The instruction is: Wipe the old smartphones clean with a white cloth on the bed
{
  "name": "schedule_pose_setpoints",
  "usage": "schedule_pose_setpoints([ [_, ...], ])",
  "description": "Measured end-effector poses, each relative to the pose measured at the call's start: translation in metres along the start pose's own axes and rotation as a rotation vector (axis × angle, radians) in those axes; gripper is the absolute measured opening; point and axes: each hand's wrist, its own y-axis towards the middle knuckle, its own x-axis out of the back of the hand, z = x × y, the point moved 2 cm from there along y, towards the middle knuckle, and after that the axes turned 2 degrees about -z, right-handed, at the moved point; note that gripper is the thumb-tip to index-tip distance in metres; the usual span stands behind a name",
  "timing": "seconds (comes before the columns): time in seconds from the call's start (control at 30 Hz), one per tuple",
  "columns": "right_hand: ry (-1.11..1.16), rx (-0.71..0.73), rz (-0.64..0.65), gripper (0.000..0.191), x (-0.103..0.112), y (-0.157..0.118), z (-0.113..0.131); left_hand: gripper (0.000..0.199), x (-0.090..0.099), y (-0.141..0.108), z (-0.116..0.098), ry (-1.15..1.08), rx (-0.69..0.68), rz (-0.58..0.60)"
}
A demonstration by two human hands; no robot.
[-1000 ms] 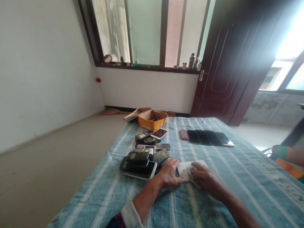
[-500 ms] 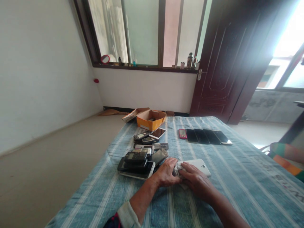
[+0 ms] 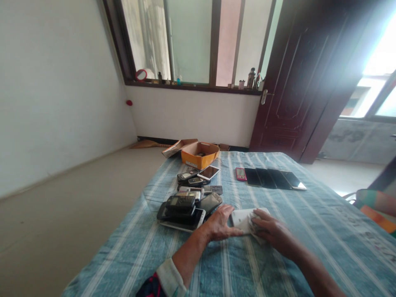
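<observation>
A white smartphone [image 3: 241,217] lies back up on the striped cloth. My left hand [image 3: 221,225] steadies its left end, with the thumb along the near edge and the fingers at the far corner. Under the fingers of my right hand [image 3: 272,229] a crumpled white wiping cloth [image 3: 255,227] is pressed onto the right part of the phone's back. Just left of my left hand is a pile of old phones, with a black keypad phone [image 3: 180,202] on top and a white-edged smartphone [image 3: 198,220] beneath.
An open orange box [image 3: 200,159] stands at the table's far end. A white phone [image 3: 208,173] lies before it. To the right, a pink phone [image 3: 241,174] and several dark-screened smartphones [image 3: 269,178] form a row. A striped tablecloth [image 3: 148,255] covers the table.
My right hand has slid the wiping cloth rightward across the phone's back, uncovering its left part. My left hand stays at the left end. The whole view has shifted slightly.
</observation>
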Motion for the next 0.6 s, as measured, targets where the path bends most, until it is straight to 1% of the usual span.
schedule_pose_setpoints([
  [0.13, -0.017, 0.081, -0.013, 0.037, -0.01, 0.007, 0.028, 0.047, 0.002, -0.001, 0.0, -0.038, 0.051, -0.018],
  [0.27, -0.021, 0.157, -0.053, 0.031, -0.022, 0.015, 0.053, 0.041, 0.002, 0.0, 0.001, -0.048, 0.019, -0.012],
  [0.37, -0.032, 0.178, -0.074, 0.03, -0.026, 0.019, 0.062, 0.036, 0.002, 0.001, 0.002, -0.058, 0.002, -0.012],
  [0.47, -0.035, 0.187, -0.042, 0.029, -0.021, 0.019, 0.06, 0.039, 0.002, 0.001, 0.003, -0.057, -0.011, -0.018],
  [0.53, -0.04, 0.152, -0.028, 0.03, -0.015, 0.017, 0.051, 0.04, 0.001, 0.001, 0.002, -0.051, -0.011, -0.018],
  [0.6, -0.06, 0.087, -0.022, 0.035, -0.008, 0.013, 0.037, 0.039, 0.001, 0.001, 0.002, -0.041, 0.009, -0.014],
])
